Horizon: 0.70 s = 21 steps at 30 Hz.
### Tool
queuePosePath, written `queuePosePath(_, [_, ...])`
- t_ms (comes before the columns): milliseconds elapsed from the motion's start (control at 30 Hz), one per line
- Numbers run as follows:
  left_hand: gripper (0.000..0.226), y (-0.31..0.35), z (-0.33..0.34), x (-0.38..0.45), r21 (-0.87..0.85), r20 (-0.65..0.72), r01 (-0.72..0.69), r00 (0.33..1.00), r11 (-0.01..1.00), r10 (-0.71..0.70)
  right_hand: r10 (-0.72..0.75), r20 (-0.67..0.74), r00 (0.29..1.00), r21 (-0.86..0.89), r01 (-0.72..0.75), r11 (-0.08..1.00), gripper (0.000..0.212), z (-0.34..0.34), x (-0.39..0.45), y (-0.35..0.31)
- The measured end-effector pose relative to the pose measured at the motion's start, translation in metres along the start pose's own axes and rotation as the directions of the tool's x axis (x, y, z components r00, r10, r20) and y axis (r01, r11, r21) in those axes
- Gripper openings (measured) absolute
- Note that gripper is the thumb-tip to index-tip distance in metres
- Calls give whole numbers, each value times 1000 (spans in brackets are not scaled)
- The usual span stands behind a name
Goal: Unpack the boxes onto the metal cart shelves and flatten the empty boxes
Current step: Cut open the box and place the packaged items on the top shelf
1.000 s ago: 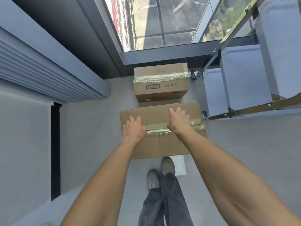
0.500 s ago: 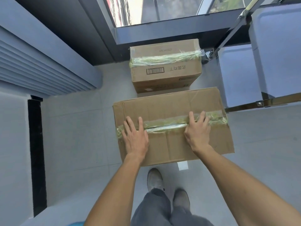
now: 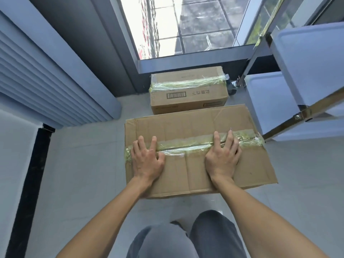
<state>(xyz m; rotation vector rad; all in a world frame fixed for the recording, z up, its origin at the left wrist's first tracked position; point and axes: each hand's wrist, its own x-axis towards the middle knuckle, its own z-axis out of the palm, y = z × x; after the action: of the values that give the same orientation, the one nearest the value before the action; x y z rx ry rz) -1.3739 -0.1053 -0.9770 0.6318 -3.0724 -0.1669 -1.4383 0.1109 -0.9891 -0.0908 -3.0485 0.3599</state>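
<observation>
Head view, looking down: large cardboard box on the pale floor, straight ahead of the knees, top flaps closed and sealed by a band of yellowish clear tape running left to right along the centre seam. Long axis of the box and of the seam across the body, left to right, the right end skewed slightly nearer the metal cart. Left hand flat on the top at the left part of the seam, fingers spread and straight over the tape, thumb tip lying at the seam line; nothing grasped. Right hand likewise flat at the right part, fingers extended across the tape toward the far flap; nothing clearly grasped, though a small pointed sliver shows at a fingertip and cannot be identified. Both hands equally near the seam, which lies directly beneath the fingers, so probably a matter of breaking or peeling the tape along that left-right line, each hand working outward from the middle. Smaller taped box just beyond, touching or nearly touching the far edge of the large one, its own tape also running left to right, printed label facing this way. Cart at right, pale shelves stacked in tiers, near the right end of the large box. Box unopened, nothing yet unpacked.
</observation>
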Motion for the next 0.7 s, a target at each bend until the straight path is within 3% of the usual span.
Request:
queuePosePath(200, [61,-8,-2,-1,27,-20,-33,999,999,34,-20,-106,994,84,29,996,46,7,-3,8])
queuePosePath(333, [47,-7,-46,13,150,294,-100,954,984,52,-41,-162,986,224,77,972,46,-2,-10,18])
queuePosePath(433, [25,6,-88,6,172,457,-21,888,985,-61,-97,-129,987,252,128,959,45,-16,-16,20])
queuePosePath(600, [33,41,-115,-8,-73,290,228,936,971,-198,-222,-102,970,304,243,921,44,-37,-19,-17])
queuePosePath(700, [29,63,-112,-11,-383,449,369,876,847,-178,-200,-48,979,563,192,804,42,-67,-7,-60])
